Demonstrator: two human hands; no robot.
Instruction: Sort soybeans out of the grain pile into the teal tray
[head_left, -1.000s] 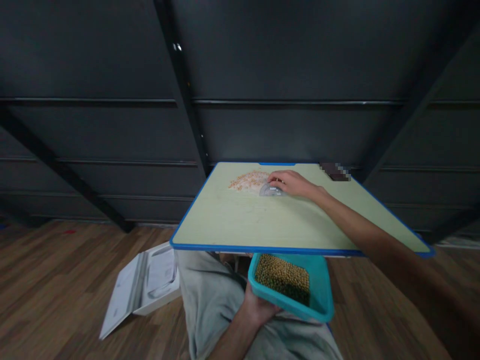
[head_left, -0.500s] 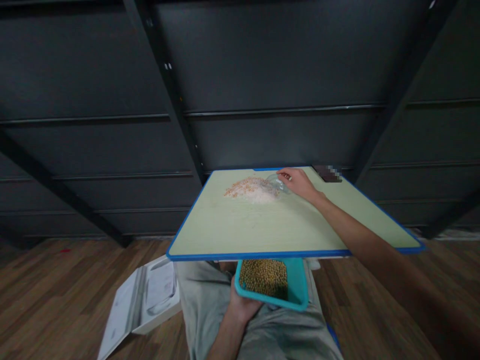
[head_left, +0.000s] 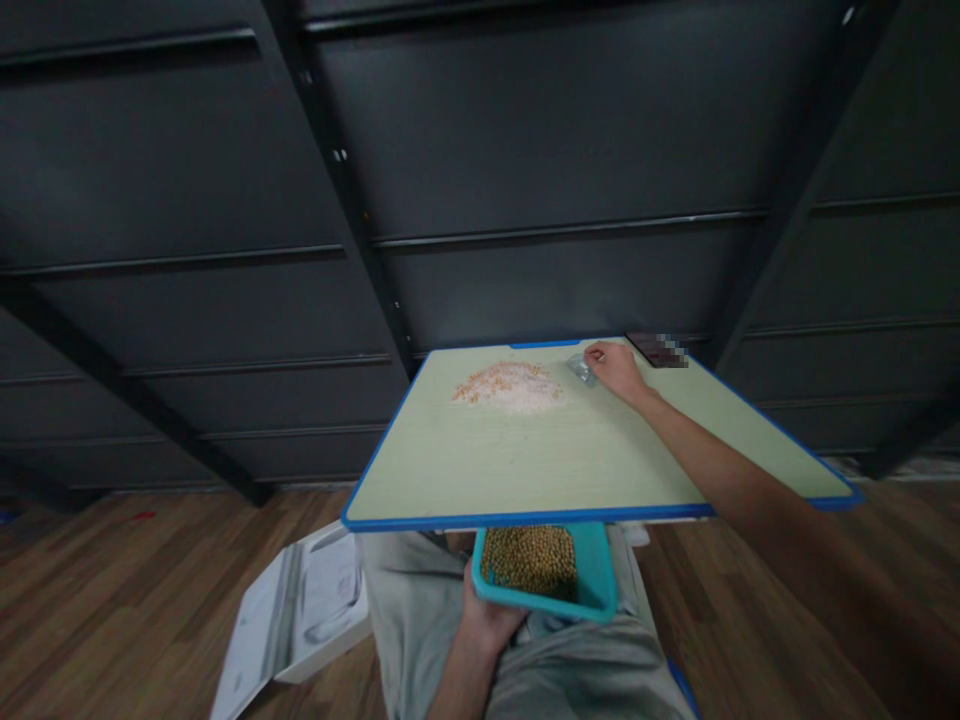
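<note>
My left hand (head_left: 486, 612) grips a turquoise plastic tray (head_left: 596, 570) from its left side, just below the table's front edge. Many small yellowish-brown beans (head_left: 531, 560) lie heaped toward the tray's left. Over the table, my right hand (head_left: 613, 368) is closed with its fingertips on a clear plastic bag (head_left: 581, 369). What the bag contains, if anything, cannot be made out. Left of the bag, a pile of white grains mixed with orange-tan pieces (head_left: 510, 387) is spread on the pale green tabletop (head_left: 480, 460).
A dark flat object (head_left: 656, 350), partly pixelated, lies at the table's back right. Blue edging (head_left: 525, 519) runs round the tabletop. An open white box (head_left: 322, 590) rests on the wooden floor at lower left. Dark panels (head_left: 555, 130) stand behind the table.
My right hand has moved right with the clear plastic bag, away from the pile's right end, which now shows uncovered. The left hand and tray have hardly moved.
</note>
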